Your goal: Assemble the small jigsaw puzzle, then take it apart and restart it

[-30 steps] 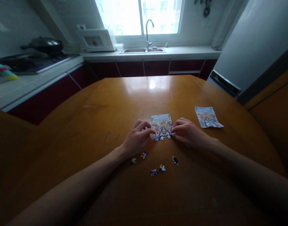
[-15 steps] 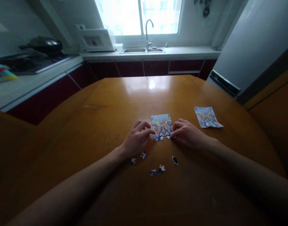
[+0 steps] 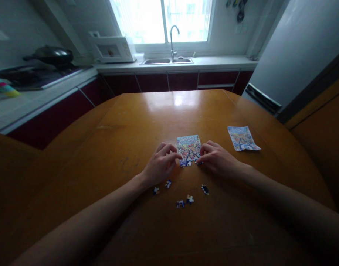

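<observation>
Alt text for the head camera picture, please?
A left hand and right hand flank the lower part of an unfinished jigsaw on a wooden table. Five loose pieces lie nearer the viewer; a printed sheet to the right.

passage: tabletop beyond puzzle | obstacles: loose pieces nearside; printed sheet right

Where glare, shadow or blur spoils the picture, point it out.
Head view: the window blows out white, and glare whitens the far end of the wooden table; head view: the table's near end is dim, and fine detail on the jigsaw puzzle is blurred.
</observation>
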### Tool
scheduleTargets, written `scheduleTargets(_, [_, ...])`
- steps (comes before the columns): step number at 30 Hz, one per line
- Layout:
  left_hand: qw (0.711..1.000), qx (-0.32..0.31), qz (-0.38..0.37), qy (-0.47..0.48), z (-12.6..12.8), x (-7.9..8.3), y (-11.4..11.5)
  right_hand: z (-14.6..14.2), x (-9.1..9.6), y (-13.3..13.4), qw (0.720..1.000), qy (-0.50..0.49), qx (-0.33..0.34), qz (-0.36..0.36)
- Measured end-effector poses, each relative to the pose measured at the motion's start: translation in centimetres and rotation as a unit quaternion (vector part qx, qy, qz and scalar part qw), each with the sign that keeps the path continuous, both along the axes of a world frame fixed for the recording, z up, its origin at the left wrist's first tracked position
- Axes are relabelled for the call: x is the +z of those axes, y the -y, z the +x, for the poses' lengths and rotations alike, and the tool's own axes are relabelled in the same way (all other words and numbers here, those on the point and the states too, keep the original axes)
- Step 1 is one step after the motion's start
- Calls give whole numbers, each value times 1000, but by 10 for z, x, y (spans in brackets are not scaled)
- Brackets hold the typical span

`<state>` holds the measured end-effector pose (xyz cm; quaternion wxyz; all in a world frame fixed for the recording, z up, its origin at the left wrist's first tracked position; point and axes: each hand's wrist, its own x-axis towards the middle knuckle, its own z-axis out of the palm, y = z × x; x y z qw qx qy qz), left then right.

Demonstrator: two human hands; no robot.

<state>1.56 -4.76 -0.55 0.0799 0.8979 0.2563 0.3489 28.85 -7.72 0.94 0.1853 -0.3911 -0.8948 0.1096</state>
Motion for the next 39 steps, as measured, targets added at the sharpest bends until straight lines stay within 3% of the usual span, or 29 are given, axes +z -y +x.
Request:
scheduleTargets(24, [1000,-2,-5,-2,-1,-1,-1,2,0,-1,997,-70,-25,-27])
scheduleTargets(34, [1000,0,-1,1,1,3,2,5,32,21,972,-7,180,-149])
scheduleTargets(39, [1000,0,-7,0,0,1,1,0,33,24,962,13,212,-171])
